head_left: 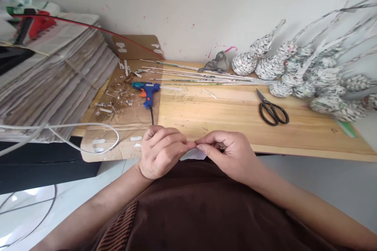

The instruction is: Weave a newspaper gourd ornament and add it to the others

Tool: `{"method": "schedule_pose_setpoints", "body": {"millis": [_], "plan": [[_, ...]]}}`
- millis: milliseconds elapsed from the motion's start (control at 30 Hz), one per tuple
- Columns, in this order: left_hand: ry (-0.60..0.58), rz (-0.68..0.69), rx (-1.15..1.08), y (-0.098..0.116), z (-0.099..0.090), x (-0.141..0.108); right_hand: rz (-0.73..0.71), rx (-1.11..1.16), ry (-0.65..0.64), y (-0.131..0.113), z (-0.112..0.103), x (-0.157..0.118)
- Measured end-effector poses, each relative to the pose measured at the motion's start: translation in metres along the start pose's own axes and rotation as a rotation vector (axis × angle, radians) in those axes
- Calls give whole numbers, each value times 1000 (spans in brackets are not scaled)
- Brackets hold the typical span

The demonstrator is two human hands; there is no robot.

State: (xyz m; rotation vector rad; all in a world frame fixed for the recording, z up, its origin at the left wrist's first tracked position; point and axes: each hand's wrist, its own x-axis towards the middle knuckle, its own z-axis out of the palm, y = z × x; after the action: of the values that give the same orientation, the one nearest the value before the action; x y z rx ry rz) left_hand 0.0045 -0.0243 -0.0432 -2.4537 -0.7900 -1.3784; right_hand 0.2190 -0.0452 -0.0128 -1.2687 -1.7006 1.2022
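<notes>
Both hands meet just off the table's front edge. My left hand [163,151] is closed, its fingers curled and one fingertip reaching to the right. At that fingertip my right hand [232,151] pinches with thumb and forefinger. Anything between the fingers is too small or hidden to make out. Beyond my left hand lies a blue glue gun [150,96] with an orange trigger, its nozzle to the right. Black-handled scissors [272,111] rest beyond my right hand, blades pointing away. Thin rolled-paper sticks [203,81] lie along the back of the wooden table [229,119].
Several woven newspaper shapes [269,67] with long tails crowd the back right. A grey crumpled lump [218,62] sits near the wall. On the left are a tied newspaper stack [67,74], scrap-strewn cardboard [112,86] and a looping white cable [116,141].
</notes>
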Motion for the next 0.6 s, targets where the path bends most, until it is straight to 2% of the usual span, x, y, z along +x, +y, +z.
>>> {"method": "schedule_pose_setpoints", "body": {"millis": [100,367,600], "plan": [[-11,64,6,0,-3,-2,45,56,-30,-1,0,1],[-3,187,70,1,-6,-1,67,54,22,-4,7,-2],[-1,192,83,5,-9,2,52,-3,44,-3,7,-2]]}}
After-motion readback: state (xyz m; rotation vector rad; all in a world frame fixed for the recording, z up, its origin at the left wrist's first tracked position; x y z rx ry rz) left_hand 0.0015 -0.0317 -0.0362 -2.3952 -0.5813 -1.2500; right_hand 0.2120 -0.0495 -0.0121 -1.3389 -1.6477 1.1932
